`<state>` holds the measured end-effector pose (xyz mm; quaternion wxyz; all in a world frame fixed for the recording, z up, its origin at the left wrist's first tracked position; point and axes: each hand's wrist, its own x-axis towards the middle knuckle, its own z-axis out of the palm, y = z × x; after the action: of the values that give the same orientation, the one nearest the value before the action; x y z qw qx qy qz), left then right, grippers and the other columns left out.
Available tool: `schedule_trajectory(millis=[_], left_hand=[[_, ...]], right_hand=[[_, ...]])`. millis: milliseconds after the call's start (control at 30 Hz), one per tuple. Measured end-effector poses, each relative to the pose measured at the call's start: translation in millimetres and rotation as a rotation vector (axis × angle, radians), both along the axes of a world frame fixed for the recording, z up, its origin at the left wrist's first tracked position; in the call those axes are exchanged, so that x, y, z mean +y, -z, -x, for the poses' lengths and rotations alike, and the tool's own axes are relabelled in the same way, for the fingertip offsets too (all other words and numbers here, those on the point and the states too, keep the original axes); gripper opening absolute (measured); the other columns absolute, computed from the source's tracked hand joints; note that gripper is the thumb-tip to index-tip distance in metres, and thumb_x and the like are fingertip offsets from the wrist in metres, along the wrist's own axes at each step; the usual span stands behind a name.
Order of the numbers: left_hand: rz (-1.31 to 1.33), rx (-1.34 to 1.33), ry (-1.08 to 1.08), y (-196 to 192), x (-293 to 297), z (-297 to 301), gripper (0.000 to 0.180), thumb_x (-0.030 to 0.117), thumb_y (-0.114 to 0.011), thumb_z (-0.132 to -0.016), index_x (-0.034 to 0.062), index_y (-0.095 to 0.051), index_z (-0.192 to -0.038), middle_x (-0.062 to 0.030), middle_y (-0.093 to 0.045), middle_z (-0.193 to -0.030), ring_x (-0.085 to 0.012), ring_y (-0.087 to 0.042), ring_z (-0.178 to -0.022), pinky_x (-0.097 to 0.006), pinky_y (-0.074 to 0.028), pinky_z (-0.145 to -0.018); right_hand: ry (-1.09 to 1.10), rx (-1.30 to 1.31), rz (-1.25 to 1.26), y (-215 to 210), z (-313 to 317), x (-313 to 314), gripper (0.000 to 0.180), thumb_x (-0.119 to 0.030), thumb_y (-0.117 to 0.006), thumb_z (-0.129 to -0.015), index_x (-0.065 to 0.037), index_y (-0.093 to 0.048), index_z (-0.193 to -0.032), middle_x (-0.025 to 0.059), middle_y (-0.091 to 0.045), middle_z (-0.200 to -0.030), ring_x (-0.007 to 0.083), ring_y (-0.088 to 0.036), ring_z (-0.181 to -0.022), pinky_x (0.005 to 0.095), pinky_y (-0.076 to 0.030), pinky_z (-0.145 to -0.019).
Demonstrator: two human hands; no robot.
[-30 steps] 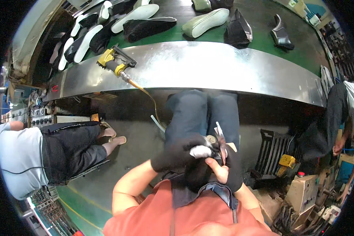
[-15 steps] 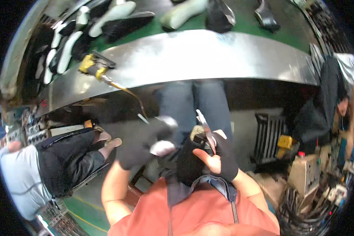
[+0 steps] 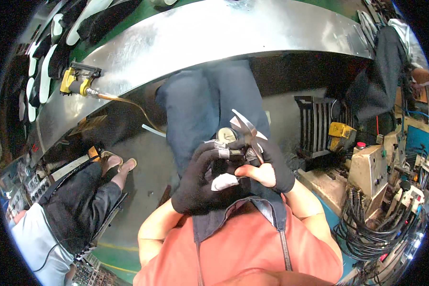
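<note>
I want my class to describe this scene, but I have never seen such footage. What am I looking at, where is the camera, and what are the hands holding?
The camera sits on a seated person's head and looks down, so its wide lens bends straight edges. The left hand and right hand, both in dark gloves, meet over the lap. The right hand holds scissors, blades pointing up; between the hands is a small dark and white piece, too hidden to identify. Ahead runs a curved metal bench bearing a yellow tool with a hose, with shoe soles beyond it. Another person sits at the left.
</note>
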<state>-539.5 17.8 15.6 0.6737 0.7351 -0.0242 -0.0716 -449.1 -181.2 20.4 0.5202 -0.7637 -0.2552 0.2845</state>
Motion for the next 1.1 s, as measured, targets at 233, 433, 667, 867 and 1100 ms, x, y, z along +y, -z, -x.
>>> schedule_trajectory(millis=[233,433,667,867,1100], left_hand=[[-0.237,-0.073,0.186,-22,38,-15,0.040,0.015,-0.074,-0.074,0.0031,-0.064,-0.111,-0.0146,-0.061,-0.116,-0.0324,-0.053,-0.115,-0.042,-0.040,-0.099],[0.028,0.196,-0.047,-19,31,2,0.022,0.007,-0.071,-0.075,0.0006,-0.069,-0.096,-0.0123,-0.069,-0.100,-0.0284,-0.062,-0.104,-0.040,-0.045,-0.094],[-0.095,0.352,-0.083,-24,12,-24,0.022,0.006,-0.064,-0.082,0.0021,-0.066,-0.103,-0.0108,-0.068,-0.101,-0.0223,-0.064,-0.096,-0.034,-0.049,-0.085],[0.100,0.022,-0.321,27,2,-68,0.021,0.012,-0.057,-0.089,0.0024,-0.062,-0.107,-0.0071,-0.063,-0.100,-0.0163,-0.060,-0.092,-0.028,-0.047,-0.082],[0.428,0.295,-0.299,117,-3,-42,0.048,0.033,-0.034,-0.101,-0.0007,-0.040,-0.135,-0.0125,-0.054,-0.126,-0.0212,-0.054,-0.112,-0.034,-0.042,-0.100]], right_hand=[[0.029,0.181,-0.116,-10,13,25,0.074,-0.028,-0.078,-0.069,-0.009,-0.047,-0.134,0.0121,-0.058,-0.110,0.0279,-0.051,-0.100,0.0348,-0.039,-0.091],[0.073,-0.149,-0.055,3,31,30,0.069,-0.034,-0.076,-0.069,-0.012,-0.053,-0.130,0.0087,-0.056,-0.092,0.0272,-0.048,-0.089,0.0368,-0.040,-0.079],[0.060,-0.294,0.003,8,16,23,0.056,-0.035,-0.069,-0.077,-0.008,-0.057,-0.124,0.0101,-0.059,-0.101,0.0290,-0.050,-0.094,0.0374,-0.040,-0.084],[0.441,-0.020,-0.230,29,38,8,0.096,-0.052,-0.083,-0.056,-0.003,-0.048,-0.130,0.0115,-0.052,-0.107,0.0266,-0.049,-0.103,0.0371,-0.040,-0.089],[0.248,-0.565,-0.109,35,-1,13,0.047,-0.016,-0.075,-0.071,-0.003,-0.056,-0.111,0.0084,-0.060,-0.098,0.0258,-0.056,-0.088,0.0365,-0.043,-0.083]])
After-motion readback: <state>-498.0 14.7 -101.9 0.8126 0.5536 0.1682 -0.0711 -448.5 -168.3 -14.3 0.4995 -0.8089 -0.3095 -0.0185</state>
